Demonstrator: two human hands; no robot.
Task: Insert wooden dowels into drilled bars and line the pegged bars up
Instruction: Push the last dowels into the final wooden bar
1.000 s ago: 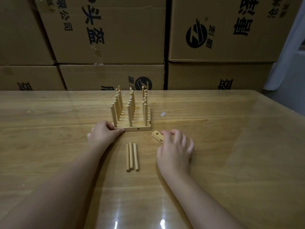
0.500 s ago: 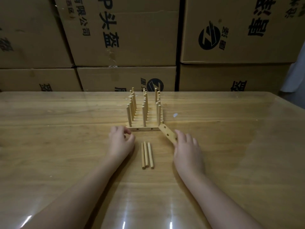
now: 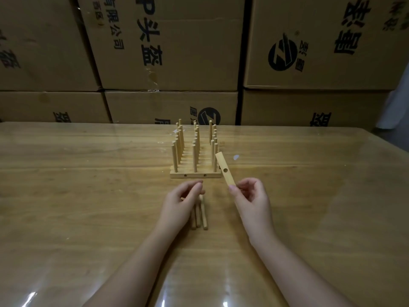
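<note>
The right hand [image 3: 250, 196] pinches the lower end of a drilled bar [image 3: 224, 170], which rises tilted from the fingertips, just beside the pegged bars [image 3: 195, 173]. The left hand [image 3: 180, 203] curls over the loose dowels [image 3: 199, 218] lying on the table [image 3: 88, 196]; whether it grips one cannot be told.

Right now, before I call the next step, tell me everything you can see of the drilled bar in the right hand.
The drilled bar is a short flat strip of pale wood, square-cut at the ends, with one round hole showing near its middle and no dowel in it. The right hand pinches its lower end and holds it off the table, near upright, top leaning left. It overlaps the right front corner of the pegged block; contact cannot be judged.
</note>
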